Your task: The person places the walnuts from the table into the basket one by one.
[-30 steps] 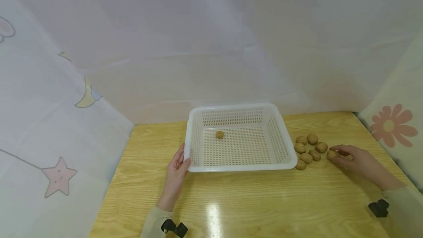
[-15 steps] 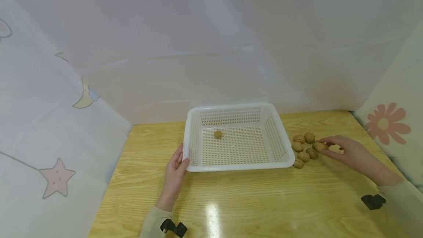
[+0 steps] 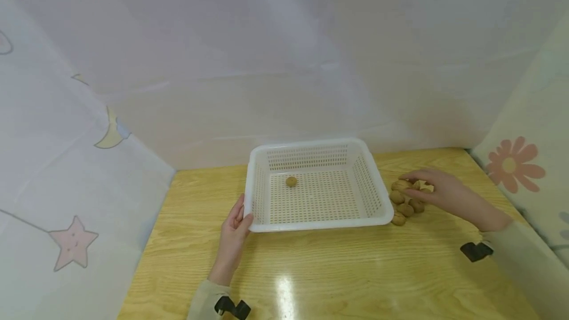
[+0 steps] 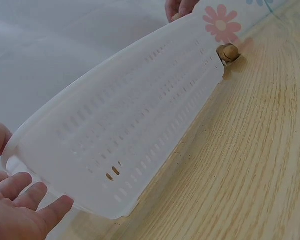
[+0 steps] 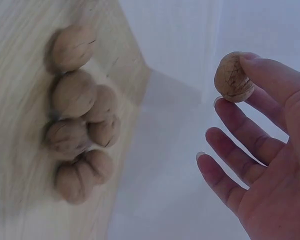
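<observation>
A white perforated plastic basket (image 3: 317, 223) stands on the table, with one walnut (image 3: 291, 181) on its floor near the left. The left hand (image 3: 234, 233) holds the basket's left front corner, thumb over the rim and fingers beneath it, as the left wrist view also shows. To the basket's right, the right hand (image 3: 444, 194) pinches a walnut (image 5: 234, 77) between thumb and index finger, its other fingers spread. That walnut is off the table, above a cluster of several walnuts (image 5: 74, 95) lying close together. The hand covers part of the cluster in the head view.
The wooden table (image 3: 338, 270) reaches back to a pale fabric backdrop (image 3: 284, 78). Printed cloth sides with a star and a flower stand at left and right. The cluster lies close against the basket's right side.
The right hand has picked up the walnut at the outer right of the cluster and carried it left over the others. The left hand stays on the basket; the view shifts slightly.
</observation>
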Demonstrator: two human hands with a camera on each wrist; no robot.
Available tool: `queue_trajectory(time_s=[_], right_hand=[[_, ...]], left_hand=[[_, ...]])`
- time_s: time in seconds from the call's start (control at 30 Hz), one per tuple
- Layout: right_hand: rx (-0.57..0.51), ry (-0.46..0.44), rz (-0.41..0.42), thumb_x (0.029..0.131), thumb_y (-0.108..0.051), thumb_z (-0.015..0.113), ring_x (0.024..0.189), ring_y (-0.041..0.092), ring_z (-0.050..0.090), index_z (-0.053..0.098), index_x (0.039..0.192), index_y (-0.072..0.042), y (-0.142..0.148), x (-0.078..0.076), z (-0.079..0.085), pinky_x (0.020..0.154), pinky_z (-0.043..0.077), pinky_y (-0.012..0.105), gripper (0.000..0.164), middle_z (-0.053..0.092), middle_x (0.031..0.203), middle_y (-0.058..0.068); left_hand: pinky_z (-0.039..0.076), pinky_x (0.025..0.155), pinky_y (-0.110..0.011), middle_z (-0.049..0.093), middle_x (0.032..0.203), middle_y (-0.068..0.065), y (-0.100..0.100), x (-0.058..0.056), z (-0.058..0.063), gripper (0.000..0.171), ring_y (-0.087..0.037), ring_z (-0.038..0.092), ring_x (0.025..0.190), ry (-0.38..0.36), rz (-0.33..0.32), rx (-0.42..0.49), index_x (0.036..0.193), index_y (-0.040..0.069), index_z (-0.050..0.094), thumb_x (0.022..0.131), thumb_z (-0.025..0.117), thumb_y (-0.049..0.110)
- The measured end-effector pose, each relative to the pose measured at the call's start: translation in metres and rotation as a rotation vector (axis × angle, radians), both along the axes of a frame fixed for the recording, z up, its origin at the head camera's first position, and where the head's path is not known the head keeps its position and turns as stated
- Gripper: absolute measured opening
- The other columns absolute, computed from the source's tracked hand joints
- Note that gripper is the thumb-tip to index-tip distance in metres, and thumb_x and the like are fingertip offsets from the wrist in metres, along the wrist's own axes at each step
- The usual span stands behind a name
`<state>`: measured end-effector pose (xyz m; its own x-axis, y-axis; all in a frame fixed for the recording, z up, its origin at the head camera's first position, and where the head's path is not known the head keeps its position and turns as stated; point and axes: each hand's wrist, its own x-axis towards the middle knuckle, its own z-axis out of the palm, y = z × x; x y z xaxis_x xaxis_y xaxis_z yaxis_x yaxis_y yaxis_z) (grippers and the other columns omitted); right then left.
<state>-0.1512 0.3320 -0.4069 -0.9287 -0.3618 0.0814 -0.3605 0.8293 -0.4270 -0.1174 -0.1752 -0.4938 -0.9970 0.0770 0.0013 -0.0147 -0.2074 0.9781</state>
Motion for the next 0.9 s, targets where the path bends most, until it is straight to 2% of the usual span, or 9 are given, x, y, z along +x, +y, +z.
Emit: queue_trajectory(time_s=[0.17,0.23,0.37,0.53,0.63,0.77,0.9], right_hand=[[-0.029,-0.006,0.040,0.100,-0.032,0.073,0.100,0.025,0.063,0.070,0.133,-0.010,-0.020,-0.013,0.006,0.073,0.054,0.037,0.040,0.070,0.114,0.001],[-0.041,0.006,0.064,0.099,-0.031,0.074,0.099,0.022,0.062,0.071,0.131,-0.012,-0.029,-0.019,0.008,0.074,0.052,0.035,0.037,0.070,0.112,-0.001],[-0.053,0.028,0.126,0.098,-0.026,0.075,0.102,0.024,0.063,0.073,0.128,-0.012,-0.051,-0.031,0.013,0.081,0.054,0.043,0.033,0.070,0.111,-0.002],[-0.071,-0.024,0.185,0.099,-0.026,0.074,0.107,0.026,0.064,0.071,0.130,-0.009,-0.078,-0.046,0.019,0.089,0.055,0.050,0.035,0.070,0.122,0.004],[-0.066,-0.026,0.223,0.100,-0.027,0.073,0.105,0.022,0.063,0.071,0.131,-0.010,-0.092,-0.055,0.017,0.087,0.055,0.047,0.036,0.070,0.125,0.004],[-0.057,-0.015,0.262,0.099,-0.027,0.074,0.100,0.016,0.061,0.072,0.130,-0.012,-0.110,-0.067,0.018,0.083,0.054,0.042,0.035,0.070,0.119,0.000],[-0.085,-0.049,0.281,0.098,-0.025,0.075,0.104,0.019,0.063,0.073,0.128,-0.011,-0.127,-0.079,0.019,0.087,0.056,0.043,0.033,0.071,0.118,0.000]], left_hand=[[0.049,0.110,-0.033,0.028,0.169,-0.015,0.000,0.000,-0.001,0.065,-0.032,0.036,0.151,-0.003,-0.001,0.003,0.166,0.007,0.021,0.108,0.052,0.005],[0.049,0.110,-0.033,0.028,0.169,-0.015,0.001,-0.001,-0.001,0.065,-0.032,0.036,0.151,-0.002,-0.001,0.009,0.166,0.007,0.021,0.108,0.052,0.005],[0.048,0.112,-0.036,0.028,0.169,-0.016,0.001,-0.001,-0.001,0.065,-0.033,0.036,0.151,0.002,0.002,0.015,0.166,0.007,0.021,0.108,0.052,0.005],[0.049,0.111,-0.036,0.028,0.169,-0.016,0.000,-0.001,-0.002,0.066,-0.034,0.036,0.151,0.003,0.001,0.003,0.166,0.007,0.021,0.109,0.052,0.007],[0.049,0.111,-0.035,0.028,0.169,-0.016,-0.001,-0.001,-0.003,0.066,-0.034,0.036,0.151,0.008,-0.002,0.002,0.166,0.007,0.020,0.108,0.052,0.007],[0.049,0.110,-0.034,0.028,0.169,-0.016,-0.001,-0.001,-0.004,0.066,-0.034,0.036,0.151,0.010,-0.003,0.003,0.166,0.007,0.021,0.108,0.053,0.007],[0.048,0.112,-0.037,0.029,0.169,-0.016,-0.001,-0.001,-0.004,0.066,-0.034,0.036,0.151,0.009,-0.001,0.004,0.166,0.007,0.021,0.108,0.053,0.008]])
